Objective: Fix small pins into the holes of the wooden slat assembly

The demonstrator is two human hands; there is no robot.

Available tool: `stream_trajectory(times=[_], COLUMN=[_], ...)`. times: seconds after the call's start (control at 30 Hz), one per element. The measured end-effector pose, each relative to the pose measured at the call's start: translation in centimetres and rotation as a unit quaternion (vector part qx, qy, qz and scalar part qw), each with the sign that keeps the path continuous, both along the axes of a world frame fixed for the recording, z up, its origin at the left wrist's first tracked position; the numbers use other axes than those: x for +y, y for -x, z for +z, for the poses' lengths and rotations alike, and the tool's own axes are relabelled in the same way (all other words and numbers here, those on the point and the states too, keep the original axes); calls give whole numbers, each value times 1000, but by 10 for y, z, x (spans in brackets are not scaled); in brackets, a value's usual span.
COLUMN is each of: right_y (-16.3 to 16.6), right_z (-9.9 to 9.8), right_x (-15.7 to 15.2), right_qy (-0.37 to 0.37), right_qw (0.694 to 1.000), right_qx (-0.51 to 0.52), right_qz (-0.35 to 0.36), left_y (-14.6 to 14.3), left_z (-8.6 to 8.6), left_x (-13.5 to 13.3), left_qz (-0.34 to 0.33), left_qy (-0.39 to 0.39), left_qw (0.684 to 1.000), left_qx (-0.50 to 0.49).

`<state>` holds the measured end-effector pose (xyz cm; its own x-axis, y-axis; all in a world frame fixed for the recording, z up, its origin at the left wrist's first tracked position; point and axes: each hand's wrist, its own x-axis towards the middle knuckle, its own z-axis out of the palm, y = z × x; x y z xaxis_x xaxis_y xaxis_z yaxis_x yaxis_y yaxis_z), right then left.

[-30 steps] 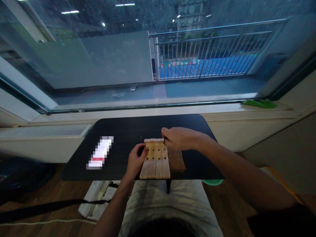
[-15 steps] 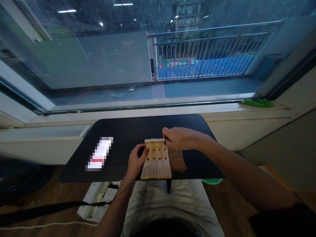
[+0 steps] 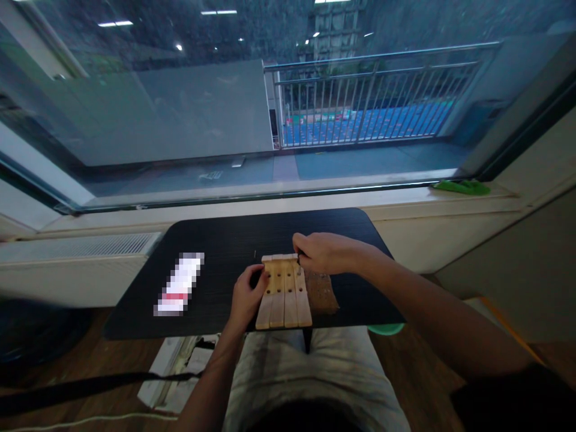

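Observation:
A pale wooden piece of several slats side by side (image 3: 284,307), with two rows of round dark holes, lies on the black table near its front edge. My left hand (image 3: 247,293) grips its left side, the thumb on the outer slat. Over the upper right corner, my right hand (image 3: 315,252) is closed around a screwdriver-like tool (image 3: 299,268) with a dark handle and a thin metal shaft. The shaft points down at the rightmost slat; its tip is too small to make out. A rough brown block (image 3: 321,294) lies against the right side, partly shaded by my right arm.
The black table (image 3: 216,240) stands below a window sill. On its left lies a blurred-out bright rectangle (image 3: 180,285). A small thin piece (image 3: 255,254) lies behind the slats. A green cloth (image 3: 463,187) rests on the sill, and a green round object (image 3: 386,329) shows under the table.
The whole view has shifted slightly. Both hands keep their places on the wooden piece and the tool, with the tool still over the right slat.

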<state>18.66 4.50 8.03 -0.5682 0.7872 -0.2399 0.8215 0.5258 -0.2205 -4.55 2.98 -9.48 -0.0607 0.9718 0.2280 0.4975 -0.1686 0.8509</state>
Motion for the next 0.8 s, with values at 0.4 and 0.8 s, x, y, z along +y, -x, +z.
stream_trajectory(times=[0.4,0.8], right_y=[-1,3], right_z=[0,9], right_x=[-1,-6], right_qy=[-9,0], right_qw=[1000,999], right_qx=[-10,-49], right_qz=[5,7], left_y=[0,0], left_z=[0,2], left_x=[0,0], left_qz=[-4,-10], left_qy=[-2,3], left_qw=[1000,1000], left_qx=[-3,1])
